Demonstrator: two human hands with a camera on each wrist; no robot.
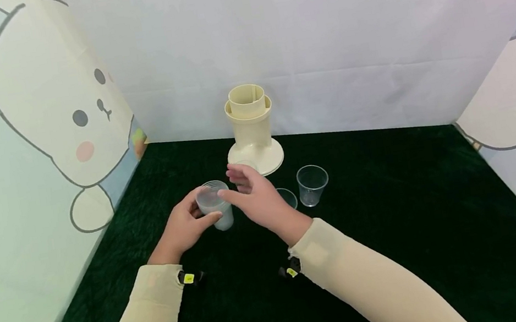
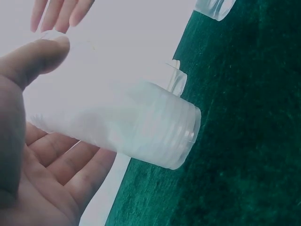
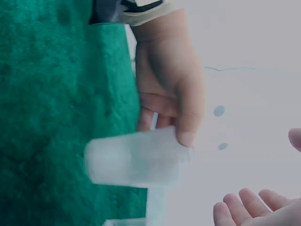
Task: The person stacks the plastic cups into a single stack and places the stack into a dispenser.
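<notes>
A stack of clear plastic cups (image 1: 223, 217) is gripped by my left hand (image 1: 186, 222), thumb on one side and fingers round the other. In the left wrist view the stacked cups (image 2: 164, 125) show their nested ridges near the bottoms. My right hand (image 1: 260, 197) is beside the stack, its fingers extended and holding nothing, with the thumb tip overlapping the cups' rim in the head view. Just right of that hand stands a single clear cup (image 1: 313, 185). Another clear cup (image 1: 288, 196) is partly hidden behind the right wrist.
Behind the hands, a cream plastic stand (image 1: 252, 128) with a round base and cylindrical openings rises near the back edge. Dark green cloth (image 1: 398, 229) covers the table. White and cartoon-printed sheets (image 1: 319, 35) enclose the back and sides.
</notes>
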